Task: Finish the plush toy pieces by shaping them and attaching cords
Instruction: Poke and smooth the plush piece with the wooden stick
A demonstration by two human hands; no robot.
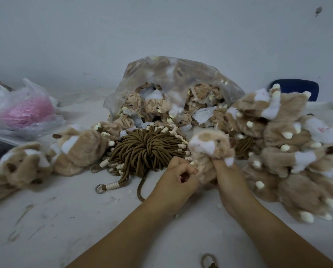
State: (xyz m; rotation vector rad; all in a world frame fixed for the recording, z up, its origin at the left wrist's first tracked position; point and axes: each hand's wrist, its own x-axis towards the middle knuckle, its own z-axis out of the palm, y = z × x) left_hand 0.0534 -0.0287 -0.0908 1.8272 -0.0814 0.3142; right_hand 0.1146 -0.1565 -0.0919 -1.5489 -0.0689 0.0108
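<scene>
A tan and white plush toy piece [210,146] stands upright over the table's middle, held from below by both hands. My left hand [178,177] pinches its lower left edge with curled fingers. My right hand [226,176] grips its lower right side. A brown cord [140,190] trails down from under my left hand onto the table. A bundle of brown cords [144,149] with white wrapped ends and metal rings lies just left of the toy.
A clear plastic bag [173,78] of inside-out plush pieces lies behind. A pile of plush toys [289,147] fills the right side; two more [51,155] lie left. A bag with pink stuff [26,111] sits far left. A cord loop [208,260] lies near the front edge.
</scene>
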